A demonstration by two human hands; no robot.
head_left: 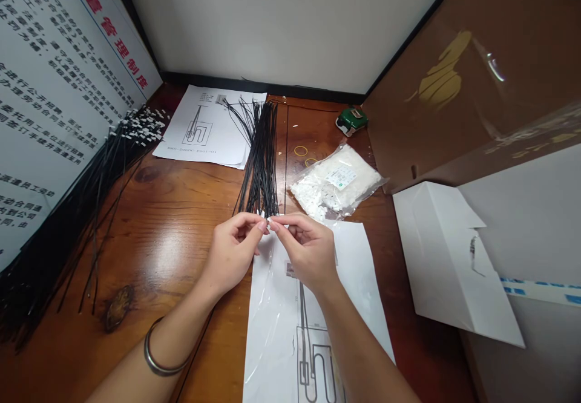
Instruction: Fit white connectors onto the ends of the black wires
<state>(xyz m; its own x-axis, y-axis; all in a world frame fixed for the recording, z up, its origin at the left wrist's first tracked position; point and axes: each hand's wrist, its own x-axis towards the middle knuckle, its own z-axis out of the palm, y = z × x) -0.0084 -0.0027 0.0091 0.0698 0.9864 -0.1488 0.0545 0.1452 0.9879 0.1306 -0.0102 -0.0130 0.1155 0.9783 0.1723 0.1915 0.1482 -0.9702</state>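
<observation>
Wires (pixel 263 155), black and thin, lie on the wooden table (pixel 177 209) in a loose bundle pointing away from the worker; their near ends reach the fingertips, an arrangement that probably lets single ends be taken up directly. Left hand (pixel 233 249): thumb and forefinger brought together in a fine pinch, apparently on one wire end, though the fingers hide most of it. Right hand (pixel 311 249): likewise pinched, with a small white piece (pixel 270 224) at its fingertips, just beside the left thumb; so slight a part seems to demand fingertips rather than palm. Clear plastic bag (pixel 358 170) of white pieces, just beyond the right hand, presumably for short reach. Printed diagram (pixel 361 282), flat beneath the right forearm, likely where it can be read at a glance. White-tipped wire bundle (pixel 68 239), against the notice board (pixel 40 118) and well apart, possibly to avoid mixing. Green tape measure (pixel 351 120), near the back corner.
</observation>
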